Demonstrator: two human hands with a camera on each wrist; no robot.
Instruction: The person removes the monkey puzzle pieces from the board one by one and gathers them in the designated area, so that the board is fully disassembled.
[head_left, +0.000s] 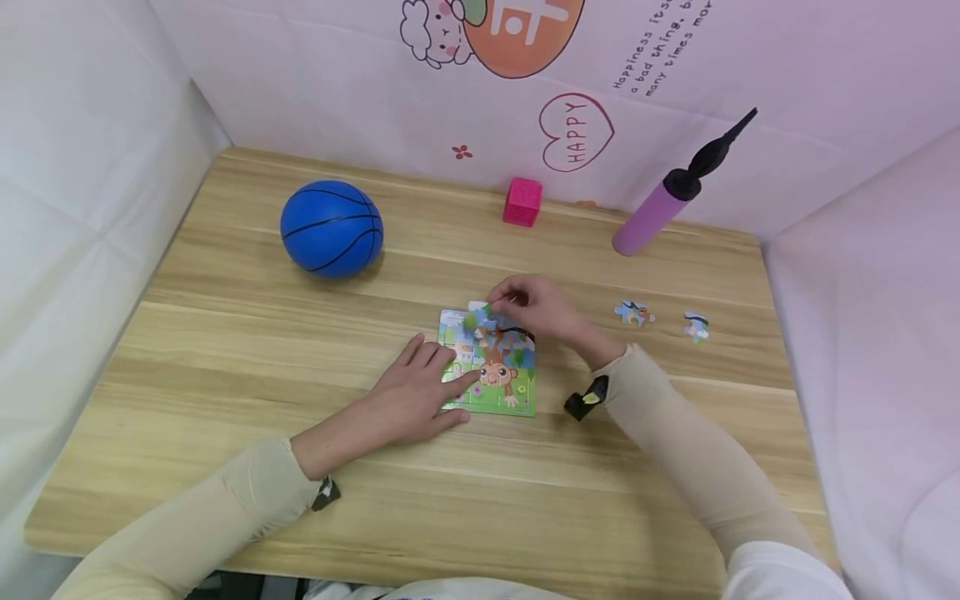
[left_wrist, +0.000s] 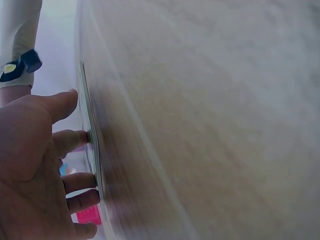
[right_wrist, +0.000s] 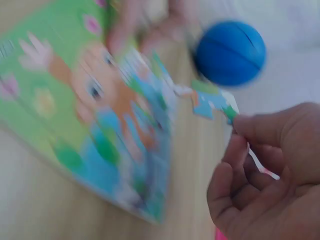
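A jigsaw puzzle (head_left: 517, 396) with a monkey picture lies on the wooden table. My left hand (head_left: 412, 387) rests on its left side, fingers spread and fairly straight, the index fingertip on the monkey's face. In the left wrist view, fingertips of the left hand (left_wrist: 40, 160) press along the puzzle's edge. Over the far edge, my right hand (head_left: 540, 308) pinches a puzzle piece (right_wrist: 205, 100) between thumb and index finger. The other fingers of the right hand (right_wrist: 265, 165) are curled, with a thin white-edged sliver (right_wrist: 264, 167) showing among them.
Two loose puzzle pieces (head_left: 633, 313) lie to the right. A blue ball (head_left: 332, 229) sits at the back left, a pink cube (head_left: 522, 202) at the back middle. Behind the right arm stands a purple hand pump (head_left: 652, 218) with a black nozzle. White cloth walls surround the table (head_left: 225, 367).
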